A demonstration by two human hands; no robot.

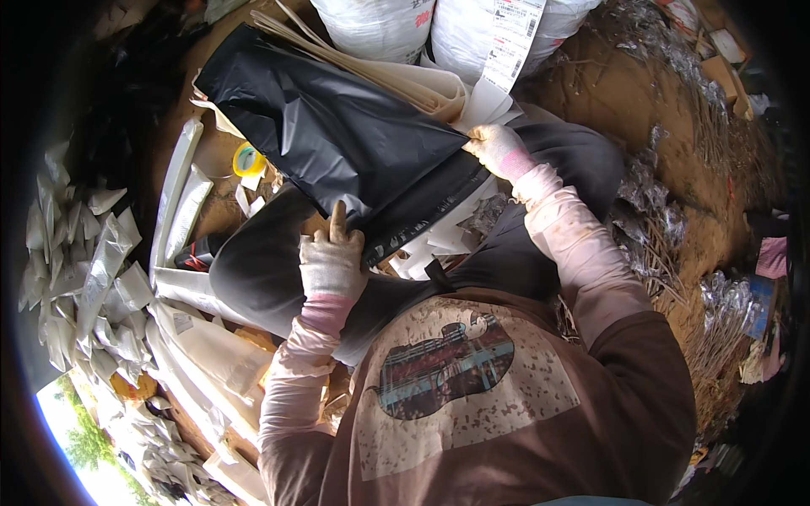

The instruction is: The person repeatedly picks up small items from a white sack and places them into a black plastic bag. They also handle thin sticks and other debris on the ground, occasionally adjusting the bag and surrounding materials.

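Note:
A black plastic mailing bag (329, 120) lies across my lap, its flap edge towards me. My left hand (334, 256), in a white knit glove with a pink cuff, is at the bag's near left corner, one finger extended on the film and the others curled at the edge. My gloved right hand (497, 148) pinches the bag's right corner. Under the bag's far side lies a folded stack of brown paper sheets (436, 95). A strip of printed labels (509, 47) hangs just beyond my right hand. White paper strips (436, 243) lie beneath the bag's near edge.
Two full white woven sacks (380, 25) stand ahead. A yellow tape roll (249, 159) lies left of the bag. Many white wrapped packets (95, 272) are heaped at the far left, near long padded sleeves (174, 183). Bundles of twigs wrapped in clear plastic (728, 310) lie at the right.

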